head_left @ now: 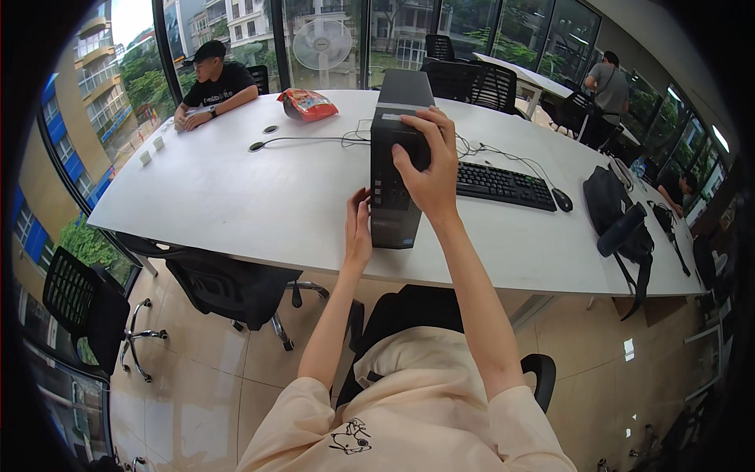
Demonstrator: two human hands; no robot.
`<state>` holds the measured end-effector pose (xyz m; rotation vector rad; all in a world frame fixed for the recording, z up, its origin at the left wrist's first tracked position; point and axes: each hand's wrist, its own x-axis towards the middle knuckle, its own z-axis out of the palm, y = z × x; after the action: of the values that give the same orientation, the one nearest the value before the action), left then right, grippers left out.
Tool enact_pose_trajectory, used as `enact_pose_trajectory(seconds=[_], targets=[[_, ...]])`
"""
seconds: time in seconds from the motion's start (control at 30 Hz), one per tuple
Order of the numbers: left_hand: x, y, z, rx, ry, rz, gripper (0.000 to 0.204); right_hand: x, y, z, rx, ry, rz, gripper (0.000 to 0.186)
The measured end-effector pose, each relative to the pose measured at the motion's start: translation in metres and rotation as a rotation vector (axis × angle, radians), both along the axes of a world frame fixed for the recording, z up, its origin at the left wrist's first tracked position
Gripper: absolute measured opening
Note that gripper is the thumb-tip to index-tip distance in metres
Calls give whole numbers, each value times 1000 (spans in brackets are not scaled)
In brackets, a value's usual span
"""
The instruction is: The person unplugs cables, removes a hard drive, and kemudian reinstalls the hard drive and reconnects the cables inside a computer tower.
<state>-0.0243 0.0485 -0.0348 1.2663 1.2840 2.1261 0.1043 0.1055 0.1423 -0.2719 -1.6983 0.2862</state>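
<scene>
A black desktop computer tower point(393, 189) stands upright on the white table point(212, 197), near its front edge, its narrow front panel toward me. My right hand point(431, 161) grips the tower's upper right side, thumb across the front panel and fingers over the top edge. Against the lower left side rests my left hand point(359, 228), fingers upright along the case and partly turned away. To the right of the tower lies a black keyboard point(503, 186), and past its end a black mouse point(562, 200). Thin cables point(346, 140) trail behind the tower.
A red snack bag point(308, 105) lies at the far side. A person in a black cap point(212, 82) sits at the far left, by small white cups point(158, 144). A dark backpack point(609, 200) and bottle point(621, 230) rest at right. An office chair point(224, 287) stands under the front edge.
</scene>
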Motion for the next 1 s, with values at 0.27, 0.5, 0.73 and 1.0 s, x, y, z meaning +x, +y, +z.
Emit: enact_pose_trajectory(seconds=[0.27,0.5,0.73,1.0], targets=[[-9,16,-18,-216,112,189,46,-20,-17,-8,-16,38,-255,86],[-9,12,-21,-221,61,220,42,-38,-39,-24,-335,97,-377,111],[-16,2,-19,-126,-432,96,31,-25,-31,-22,-289,74,-422,112],[-9,2,-14,-169,-379,93,32,32,-29,-21,-369,49,-246,114]])
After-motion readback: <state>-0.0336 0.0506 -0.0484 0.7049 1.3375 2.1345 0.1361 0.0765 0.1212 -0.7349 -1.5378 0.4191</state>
